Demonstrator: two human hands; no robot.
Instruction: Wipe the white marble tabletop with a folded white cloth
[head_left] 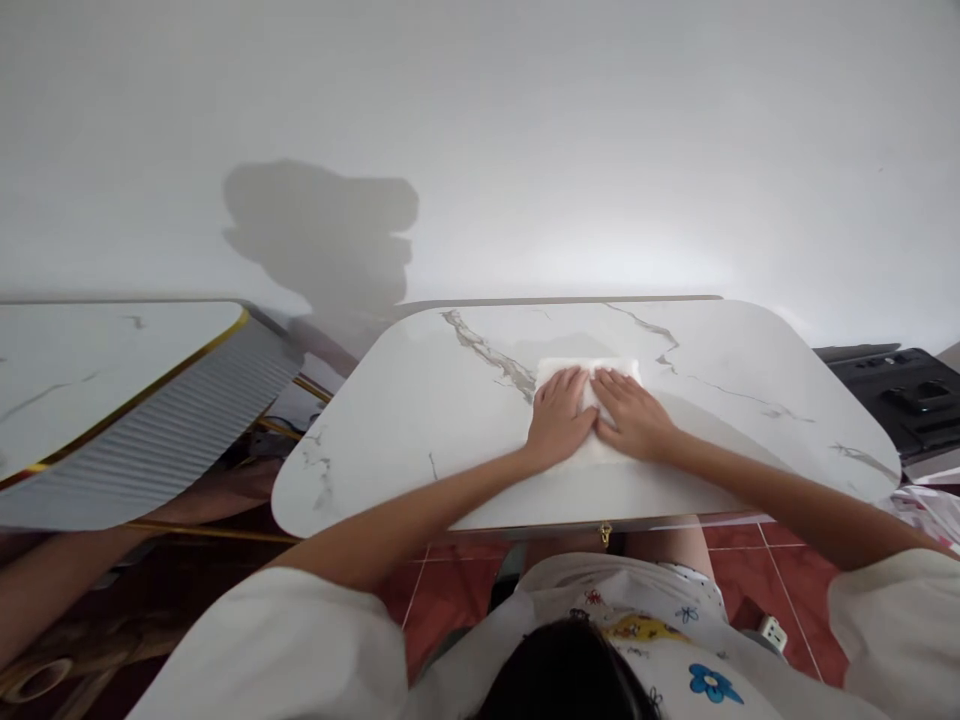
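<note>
A white cloth or tissue (pixel 626 372) lies flat on a white marble-patterned tabletop (pixel 397 400), a little right of its middle. My left hand (pixel 561 418) rests palm down on the cloth's left part, fingers stretched forward. On its right part lies my right hand (pixel 632 415), also flat, with the fingers pointing forward and left. The two thumbs meet or nearly meet between the hands. Neither hand is wrapped round anything; both press on the cloth from above.
A second marble-patterned table (pixel 97 370) with a gold edge and ribbed side stands at the left. Another person's arm (pixel 75 570) reaches below it. A black appliance (pixel 907 400) is at the right. Behind the tables rises a pale wall; a white socket (pixel 772 632) is near the red floor.
</note>
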